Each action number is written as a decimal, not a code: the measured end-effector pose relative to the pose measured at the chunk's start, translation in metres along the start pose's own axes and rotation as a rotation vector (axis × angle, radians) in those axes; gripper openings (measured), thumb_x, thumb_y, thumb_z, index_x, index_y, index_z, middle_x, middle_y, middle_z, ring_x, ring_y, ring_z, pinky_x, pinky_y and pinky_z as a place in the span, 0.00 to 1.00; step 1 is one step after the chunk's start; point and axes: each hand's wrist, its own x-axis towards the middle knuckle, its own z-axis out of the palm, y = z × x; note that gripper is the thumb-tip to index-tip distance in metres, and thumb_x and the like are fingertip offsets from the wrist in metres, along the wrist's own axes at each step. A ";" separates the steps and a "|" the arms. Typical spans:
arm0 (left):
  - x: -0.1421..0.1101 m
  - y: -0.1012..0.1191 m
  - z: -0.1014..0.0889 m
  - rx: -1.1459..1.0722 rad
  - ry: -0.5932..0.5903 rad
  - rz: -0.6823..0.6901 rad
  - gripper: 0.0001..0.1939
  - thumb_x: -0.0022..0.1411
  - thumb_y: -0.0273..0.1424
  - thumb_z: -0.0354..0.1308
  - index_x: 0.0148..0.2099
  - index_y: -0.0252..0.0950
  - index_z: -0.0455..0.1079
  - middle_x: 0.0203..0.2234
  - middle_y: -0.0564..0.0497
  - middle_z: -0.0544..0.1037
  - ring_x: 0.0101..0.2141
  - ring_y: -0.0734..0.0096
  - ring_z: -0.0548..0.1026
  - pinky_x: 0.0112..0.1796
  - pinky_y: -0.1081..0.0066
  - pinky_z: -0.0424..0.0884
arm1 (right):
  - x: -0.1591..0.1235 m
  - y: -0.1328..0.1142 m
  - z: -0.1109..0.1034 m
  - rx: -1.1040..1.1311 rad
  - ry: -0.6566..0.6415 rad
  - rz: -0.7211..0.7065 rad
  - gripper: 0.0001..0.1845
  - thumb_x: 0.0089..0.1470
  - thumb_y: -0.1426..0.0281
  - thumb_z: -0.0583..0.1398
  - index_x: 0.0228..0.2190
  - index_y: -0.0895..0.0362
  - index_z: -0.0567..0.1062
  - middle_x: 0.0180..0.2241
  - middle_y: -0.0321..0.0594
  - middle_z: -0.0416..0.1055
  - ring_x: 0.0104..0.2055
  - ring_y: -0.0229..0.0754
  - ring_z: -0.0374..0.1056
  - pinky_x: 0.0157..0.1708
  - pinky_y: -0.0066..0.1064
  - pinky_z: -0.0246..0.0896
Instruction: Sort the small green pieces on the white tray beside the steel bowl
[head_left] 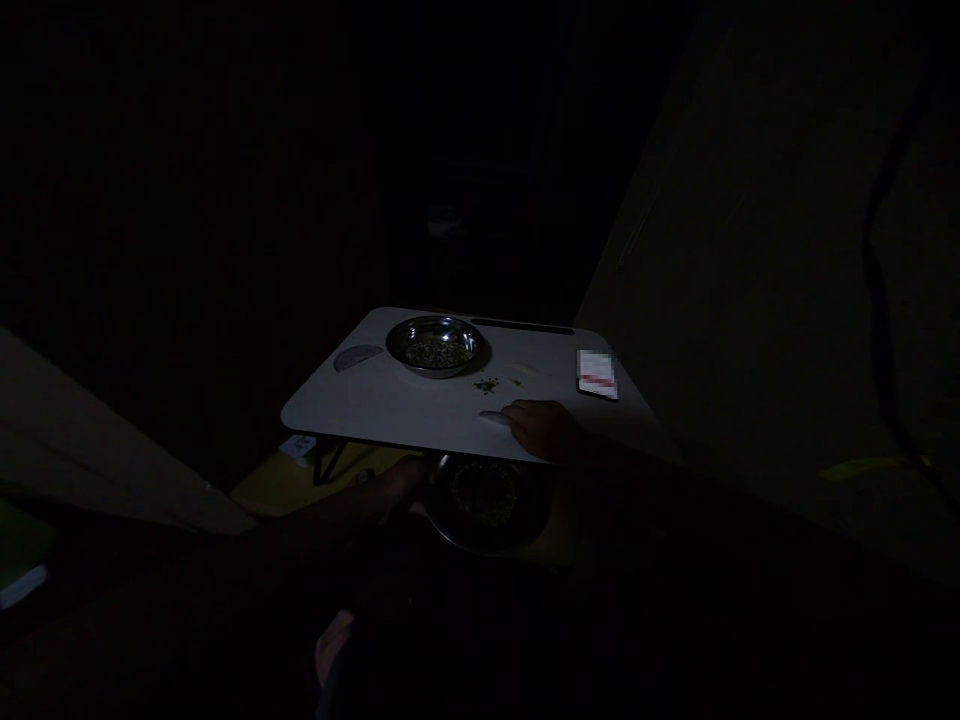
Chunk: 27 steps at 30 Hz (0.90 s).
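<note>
The view is very dark. On the white table [360, 410], near its front edge, my right hand [546, 428] is closed around a pale, flat, blade-like tool [495, 417] that points left. Its exact kind is hard to make out. Just beyond it lies a small scatter of green bits [487, 385]. Below the table's front edge, my left hand [405, 478] grips the left rim of a metal bowl [480, 548], its fingers partly lost in shadow. Green bits cling inside that bowl. Another steel bowl [435, 368], holding chopped greens, stands on the table at the back left.
A phone-like object [598, 375], its screen blurred, lies at the table's right side. A dark slot [523, 326] runs along the back edge. Below the table is a yellowish surface [277, 480] with a folding leg [327, 462]. A wall [765, 300] rises on the right.
</note>
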 end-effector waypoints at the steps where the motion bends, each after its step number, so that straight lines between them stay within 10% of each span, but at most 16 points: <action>1: 0.000 0.000 0.000 -0.001 0.000 -0.012 0.05 0.42 0.28 0.49 0.22 0.33 0.64 0.14 0.50 0.69 0.16 0.70 0.68 0.20 0.72 0.62 | 0.000 0.002 0.000 -0.024 -0.013 0.023 0.15 0.49 0.73 0.46 0.38 0.60 0.65 0.34 0.42 0.66 0.36 0.38 0.60 0.33 0.27 0.51; 27: -0.004 0.001 -0.002 0.002 0.050 -0.023 0.04 0.42 0.28 0.50 0.22 0.33 0.64 0.11 0.51 0.67 0.14 0.71 0.66 0.18 0.73 0.59 | 0.022 0.018 0.004 -0.155 -0.069 0.204 0.16 0.49 0.73 0.45 0.40 0.60 0.64 0.38 0.44 0.66 0.37 0.40 0.61 0.32 0.29 0.54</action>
